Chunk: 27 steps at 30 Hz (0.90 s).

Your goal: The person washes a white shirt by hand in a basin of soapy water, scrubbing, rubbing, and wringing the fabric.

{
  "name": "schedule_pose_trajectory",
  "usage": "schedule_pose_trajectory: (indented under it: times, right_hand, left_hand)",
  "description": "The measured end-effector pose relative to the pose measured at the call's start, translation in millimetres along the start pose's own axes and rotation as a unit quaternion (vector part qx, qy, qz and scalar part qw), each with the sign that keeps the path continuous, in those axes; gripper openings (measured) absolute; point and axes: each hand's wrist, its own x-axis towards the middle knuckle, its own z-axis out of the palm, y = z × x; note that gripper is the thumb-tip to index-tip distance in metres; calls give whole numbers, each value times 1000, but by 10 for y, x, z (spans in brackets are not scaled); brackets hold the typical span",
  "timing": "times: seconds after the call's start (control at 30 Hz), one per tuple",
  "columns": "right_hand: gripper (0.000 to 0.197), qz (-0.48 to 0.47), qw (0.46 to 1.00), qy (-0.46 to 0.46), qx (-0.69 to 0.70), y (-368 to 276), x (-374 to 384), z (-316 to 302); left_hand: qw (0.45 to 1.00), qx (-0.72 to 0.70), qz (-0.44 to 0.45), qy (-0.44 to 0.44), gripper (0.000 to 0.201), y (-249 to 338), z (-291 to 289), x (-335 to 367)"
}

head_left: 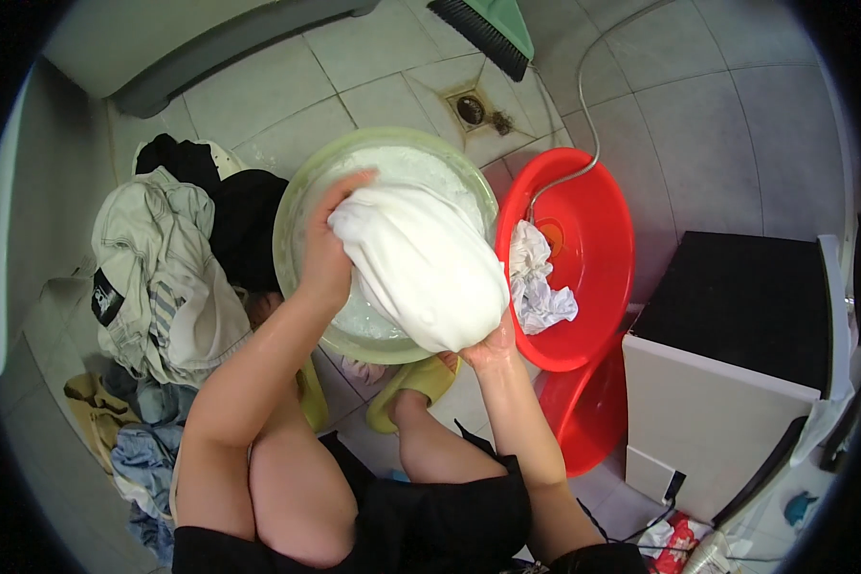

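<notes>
A bulky white wet cloth (pixel 421 263), bunched into a smooth rounded bundle, is held up over a pale green basin (pixel 292 182) of sudsy water (pixel 364 320). My left hand (pixel 330 244) grips its upper left side, the fingers partly hidden behind the fabric. At the lower right end, my right hand (pixel 493 346) supports the bundle from below, with most of its fingers out of sight under it. What kind of garment or linen the cloth is, I cannot tell.
Right of the basin, a red tub (pixel 603 249) holds crumpled white cloths (pixel 542 297) and a grey hose (pixel 588 115). Clothes (pixel 153 258) are heaped at the left. A black-topped white cabinet (pixel 727 383) stands right. Beyond are a floor drain (pixel 470 110) and a broom (pixel 488 38).
</notes>
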Motion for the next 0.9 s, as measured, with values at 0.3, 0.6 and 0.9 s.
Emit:
schedule_pose_trajectory:
  times: [0.3, 0.6, 0.9]
  right_hand:
    - [61, -7, 992, -35, -121, -55, 31, -269]
    - [52, 84, 993, 2, -84, -174, 69, -169]
    - [45, -351, 840, 66, -408, -113, -222, 397]
  left_hand:
    - [894, -301, -333, -9, 47, -474, -160, -85]
    - [959, 170, 95, -204, 52, 197, 296, -124]
    - [996, 23, -82, -8, 14, 54, 272, -71]
